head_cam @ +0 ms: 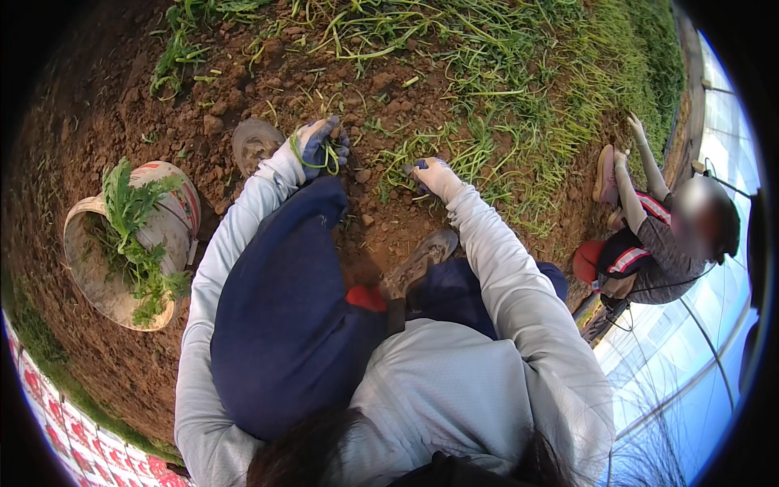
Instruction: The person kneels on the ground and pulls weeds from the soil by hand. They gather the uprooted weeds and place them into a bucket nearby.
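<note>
My left hand (319,146), in a white glove with a blue-grey coated palm, is closed around a few thin green stems (328,159) above my bent knee. One stem loops over the back of the glove. In a matching glove, my right hand (435,178) is low over the soil at the near edge of a spread of cut green stems (475,155). Its fingers are curled, and whether they grip a stem is hidden. Crumbly brown soil (365,213) shows between the two hands, with stem scraps on it.
A dirty white bucket (176,207) lies tipped on its side at the left, leafy greens (137,225) at its mouth. My shoes (420,262) are on the soil. A co-worker (657,243) sits low at the right, beside a standing green crop (651,67) and plastic greenhouse sheeting (675,341).
</note>
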`<state>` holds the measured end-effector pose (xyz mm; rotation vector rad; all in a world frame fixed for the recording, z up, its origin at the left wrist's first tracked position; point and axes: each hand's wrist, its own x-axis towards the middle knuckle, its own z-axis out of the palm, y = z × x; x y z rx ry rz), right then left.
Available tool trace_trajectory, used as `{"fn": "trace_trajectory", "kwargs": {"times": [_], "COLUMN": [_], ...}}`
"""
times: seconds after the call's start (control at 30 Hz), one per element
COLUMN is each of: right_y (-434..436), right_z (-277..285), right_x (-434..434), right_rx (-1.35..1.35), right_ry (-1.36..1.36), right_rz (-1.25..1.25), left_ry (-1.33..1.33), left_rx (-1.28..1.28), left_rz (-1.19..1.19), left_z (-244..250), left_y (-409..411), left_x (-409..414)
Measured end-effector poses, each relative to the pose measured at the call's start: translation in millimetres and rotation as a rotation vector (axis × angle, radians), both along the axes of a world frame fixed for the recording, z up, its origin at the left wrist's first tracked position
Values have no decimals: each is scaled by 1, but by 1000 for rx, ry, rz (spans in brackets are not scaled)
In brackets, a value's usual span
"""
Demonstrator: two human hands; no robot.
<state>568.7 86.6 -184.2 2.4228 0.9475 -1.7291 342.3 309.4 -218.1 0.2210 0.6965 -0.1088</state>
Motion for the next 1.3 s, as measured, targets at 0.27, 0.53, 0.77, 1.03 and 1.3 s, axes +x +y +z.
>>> {"fn": "trace_trajectory", "kwargs": {"times": [0.27, 0.53, 0.77, 1.03, 1.3], "right_y": [10, -8, -8, -20, -22], "right_z": [33, 48, 44, 42, 12], "right_x": [45, 83, 76, 61, 53], "right_rx": [181, -106, -110, -259, -367], "right_ry": [159, -256, -251, -142, -65], "right_rz": [-664, 489, 607, 614, 382], "left_ry": [-26, -28, 31, -30, 18], "left_rx": [-25, -40, -71, -106, -37], "left_rz": [26, 72, 42, 54, 26], "left_z": [-12, -10, -17, -19, 2], "left_y": [-2, -4, -2, -4, -1], "left_x": [-11, -7, -8, -8, -3]}}
